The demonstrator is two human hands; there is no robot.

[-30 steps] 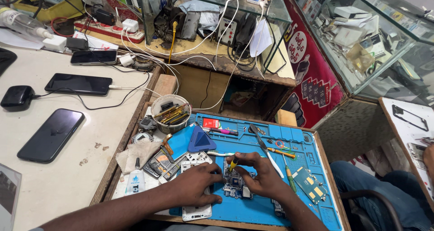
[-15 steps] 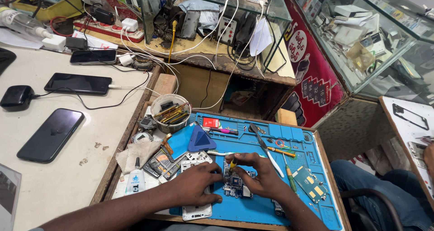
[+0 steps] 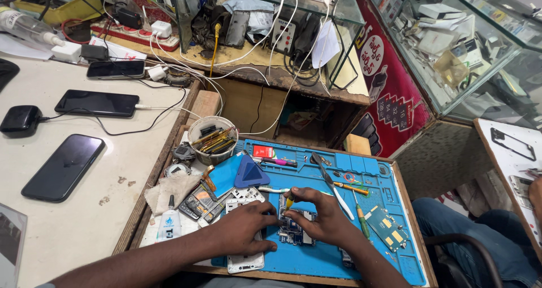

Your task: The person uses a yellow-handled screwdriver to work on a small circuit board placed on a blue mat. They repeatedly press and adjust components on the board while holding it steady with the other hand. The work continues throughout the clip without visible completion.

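Note:
On a blue repair mat (image 3: 384, 209) lies an opened phone with its circuit board (image 3: 294, 231) showing. My left hand (image 3: 243, 229) rests flat on the phone's left side and holds it down. My right hand (image 3: 322, 214) pinches a small yellow-tipped tool (image 3: 288, 202) with its tip pointing down onto the board. A white phone frame (image 3: 245, 261) lies partly under my left hand.
Tweezers (image 3: 330, 183), screwdrivers (image 3: 350, 187), a blue triangular pick (image 3: 251, 174) and a small green board (image 3: 389, 227) lie on the mat. A tub of tools (image 3: 212, 138) stands behind. Phones (image 3: 62, 166) and cables lie on the white counter, left. Glass cases stand right.
Both hands stay on the opened phone; the right hand's fingers shift slightly with the yellow-tipped tool. Nothing else has moved.

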